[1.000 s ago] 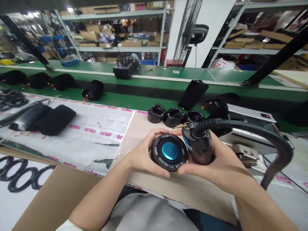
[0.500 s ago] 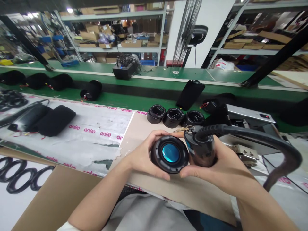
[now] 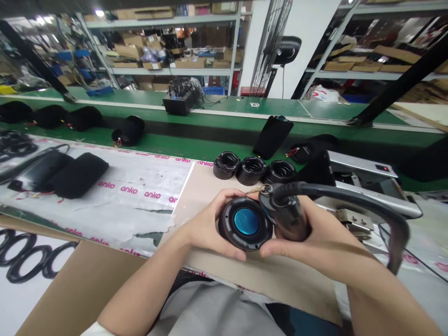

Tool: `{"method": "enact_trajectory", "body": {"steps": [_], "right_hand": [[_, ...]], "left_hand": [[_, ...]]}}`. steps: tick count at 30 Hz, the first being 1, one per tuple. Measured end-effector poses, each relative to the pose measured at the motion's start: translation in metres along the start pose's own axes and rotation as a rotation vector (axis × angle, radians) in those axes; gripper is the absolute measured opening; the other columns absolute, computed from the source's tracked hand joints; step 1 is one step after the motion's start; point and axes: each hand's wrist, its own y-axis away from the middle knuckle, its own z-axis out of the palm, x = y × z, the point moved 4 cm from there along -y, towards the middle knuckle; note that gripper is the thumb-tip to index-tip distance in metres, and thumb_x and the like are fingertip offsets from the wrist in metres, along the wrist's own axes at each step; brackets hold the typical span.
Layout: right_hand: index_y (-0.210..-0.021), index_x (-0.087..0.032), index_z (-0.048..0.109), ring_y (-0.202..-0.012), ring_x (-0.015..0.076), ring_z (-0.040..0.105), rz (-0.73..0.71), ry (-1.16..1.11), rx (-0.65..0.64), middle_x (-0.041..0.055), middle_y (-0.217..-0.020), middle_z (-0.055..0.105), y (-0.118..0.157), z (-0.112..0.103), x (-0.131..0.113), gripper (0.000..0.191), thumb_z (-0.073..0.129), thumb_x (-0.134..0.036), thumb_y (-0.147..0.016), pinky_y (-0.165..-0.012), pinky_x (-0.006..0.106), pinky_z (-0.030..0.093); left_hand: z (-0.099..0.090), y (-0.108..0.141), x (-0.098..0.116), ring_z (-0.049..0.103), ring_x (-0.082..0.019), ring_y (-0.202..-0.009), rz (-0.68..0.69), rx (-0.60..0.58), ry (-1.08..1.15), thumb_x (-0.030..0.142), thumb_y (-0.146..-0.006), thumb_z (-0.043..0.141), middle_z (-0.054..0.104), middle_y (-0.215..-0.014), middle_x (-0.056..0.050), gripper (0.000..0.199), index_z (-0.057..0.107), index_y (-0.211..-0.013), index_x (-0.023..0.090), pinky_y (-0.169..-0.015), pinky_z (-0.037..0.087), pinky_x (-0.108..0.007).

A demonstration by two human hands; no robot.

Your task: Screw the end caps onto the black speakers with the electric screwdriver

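A round black speaker (image 3: 229,223) with a shiny blue disc at its centre faces up over the cardboard sheet. My left hand (image 3: 206,226) is wrapped round its left side, thumb at the front and fingers behind. In my right hand (image 3: 315,233) is a dark electric screwdriver (image 3: 289,217) with a hanging ring and a thick cable (image 3: 336,189) at its top. The tool leans left over the speaker's right edge; its tip is hidden. My right thumb also presses against the speaker's front right rim.
Stacks of black rings (image 3: 251,170) stand just behind my hands. A metal-cased device (image 3: 364,170) with a red display sits at right. Black fabric-covered cylinders (image 3: 129,130) lie along the green bench (image 3: 175,140). Loose black rings (image 3: 30,263) lie at lower left.
The screwdriver's top has tilted left towards the speaker, and its cable has swung left with it. Both hands keep their hold on the speaker, which has barely moved.
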Motion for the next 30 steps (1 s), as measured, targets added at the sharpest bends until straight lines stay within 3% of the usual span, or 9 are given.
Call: {"method": "enact_trajectory", "body": {"steps": [3,6,11,14,17,22,27,30], "right_hand": [[-0.117,-0.029,0.072,-0.097,0.0251,0.075,-0.066,0.034,-0.085,-0.0003,-0.094,0.075,-0.003,-0.004,-0.02,0.058,0.094,-0.06,-0.074,-0.091,0.037,0.066],[-0.128,-0.033,0.071,-0.095,0.0229,0.074,-0.03,0.052,-0.098,-0.0006,-0.105,0.077,-0.001,-0.005,-0.032,0.058,0.09,-0.055,-0.078,-0.084,0.034,0.065],[-0.144,-0.04,0.063,-0.108,0.025,0.077,0.078,0.108,-0.089,-0.001,-0.127,0.077,0.013,0.004,-0.031,0.063,0.084,-0.044,-0.084,-0.08,0.031,0.066],[-0.153,-0.045,0.056,-0.12,0.0257,0.077,-0.007,0.103,-0.037,-0.0023,-0.142,0.073,0.021,0.01,-0.034,0.069,0.08,-0.038,-0.088,-0.086,0.031,0.067],[-0.146,-0.045,0.063,-0.113,0.0263,0.079,-0.031,0.093,0.002,-0.0022,-0.127,0.078,0.025,0.011,-0.036,0.058,0.077,-0.039,-0.09,-0.093,0.036,0.068],[-0.145,-0.039,0.063,-0.118,0.0322,0.076,0.171,0.041,-0.027,0.0026,-0.134,0.076,0.021,0.008,-0.023,0.075,0.089,-0.054,-0.076,-0.081,0.038,0.068],[-0.148,-0.037,0.061,-0.126,0.0329,0.071,0.108,-0.092,0.016,0.0032,-0.138,0.072,0.011,0.007,-0.013,0.092,0.093,-0.068,-0.067,-0.107,0.045,0.064],[-0.148,-0.041,0.063,-0.131,0.033,0.068,0.12,-0.112,0.01,0.0015,-0.142,0.07,0.008,0.009,-0.008,0.09,0.095,-0.063,-0.067,-0.116,0.049,0.059]], "left_hand": [[0.0,0.003,0.003,0.061,-0.046,-0.147,-0.016,0.02,-0.031,0.045,-0.047,0.114,0.059,-0.161,-0.015,0.127,0.048,-0.155,0.032,-0.123,0.051,-0.062],[0.006,0.005,0.009,0.059,-0.046,-0.15,-0.008,0.087,-0.095,0.052,-0.048,0.113,0.059,-0.16,-0.015,0.127,0.049,-0.157,0.032,-0.125,0.05,-0.062],[0.016,0.015,0.009,0.06,-0.042,-0.149,0.043,0.285,-0.173,0.059,-0.056,0.108,0.055,-0.161,-0.016,0.122,0.045,-0.157,0.031,-0.127,0.049,-0.06],[0.018,0.018,0.008,0.058,-0.042,-0.151,0.069,0.272,-0.227,0.051,-0.056,0.11,0.053,-0.162,-0.016,0.122,0.046,-0.158,0.032,-0.129,0.048,-0.059],[0.017,0.016,0.013,0.061,-0.042,-0.148,0.068,0.243,-0.221,0.044,-0.055,0.112,0.058,-0.159,-0.016,0.12,0.049,-0.156,0.031,-0.126,0.052,-0.059],[0.026,0.009,0.024,0.066,-0.041,-0.146,0.056,0.237,-0.094,0.048,-0.059,0.11,0.065,-0.156,-0.013,0.108,0.055,-0.15,0.029,-0.124,0.054,-0.057],[0.031,0.01,0.025,0.074,-0.037,-0.134,0.098,0.324,-0.09,0.047,-0.071,0.105,0.073,-0.145,-0.011,0.087,0.059,-0.144,0.029,-0.115,0.06,-0.05],[0.031,0.013,0.028,0.068,-0.038,-0.142,0.08,0.375,-0.182,0.052,-0.069,0.104,0.066,-0.155,-0.012,0.097,0.057,-0.151,0.03,-0.12,0.057,-0.051]]}}
